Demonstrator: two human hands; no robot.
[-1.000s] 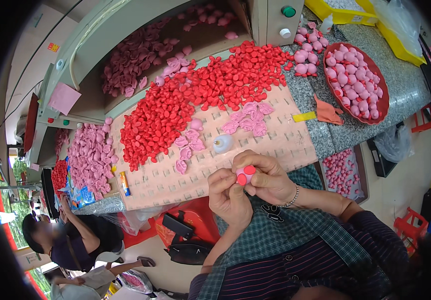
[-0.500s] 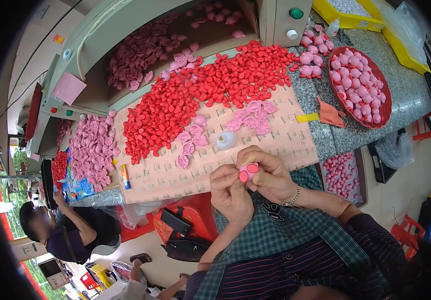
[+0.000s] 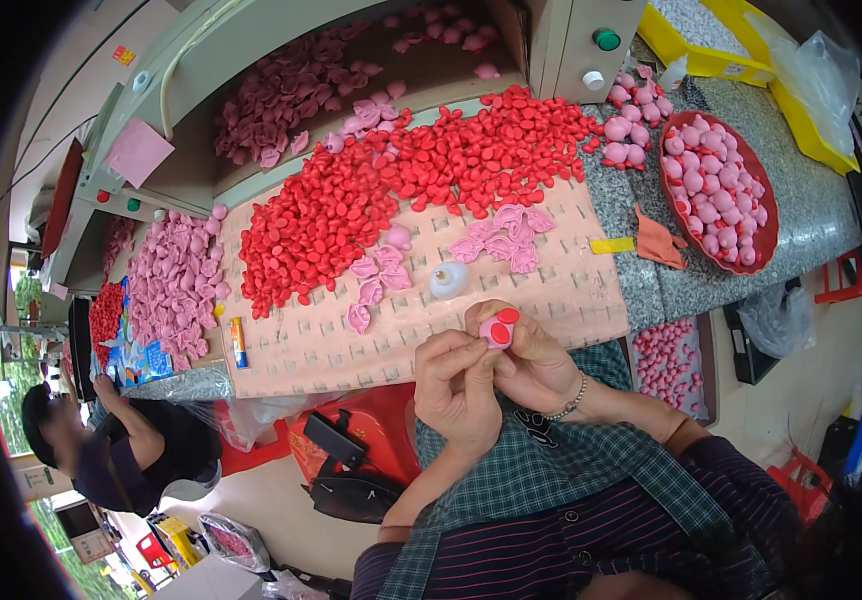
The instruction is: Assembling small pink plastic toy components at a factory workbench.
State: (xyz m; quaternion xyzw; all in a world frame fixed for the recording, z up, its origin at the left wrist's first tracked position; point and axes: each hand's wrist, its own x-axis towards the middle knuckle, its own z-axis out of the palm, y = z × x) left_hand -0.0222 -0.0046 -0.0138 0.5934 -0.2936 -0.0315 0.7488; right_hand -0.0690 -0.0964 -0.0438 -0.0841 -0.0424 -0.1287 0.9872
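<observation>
Right in front of me, the left hand (image 3: 459, 392) and right hand (image 3: 539, 362) are together, fingertips pinched on a small pink ball (image 3: 492, 333) with red ovals on it, held up over the near edge of the table (image 3: 801, 205). Just beyond them, a white bottle (image 3: 448, 281) stands on a pale mat (image 3: 541, 300). Thin pink pieces (image 3: 504, 240) lie past it, with more to its left. Farther out, a broad heap of red pieces (image 3: 331, 225) stretches across. Well to the right sit an orange cloth (image 3: 659, 242) and a red bowl (image 3: 770, 190) full of pink balls. Far left of the hands, another person (image 3: 126, 440) sits.
</observation>
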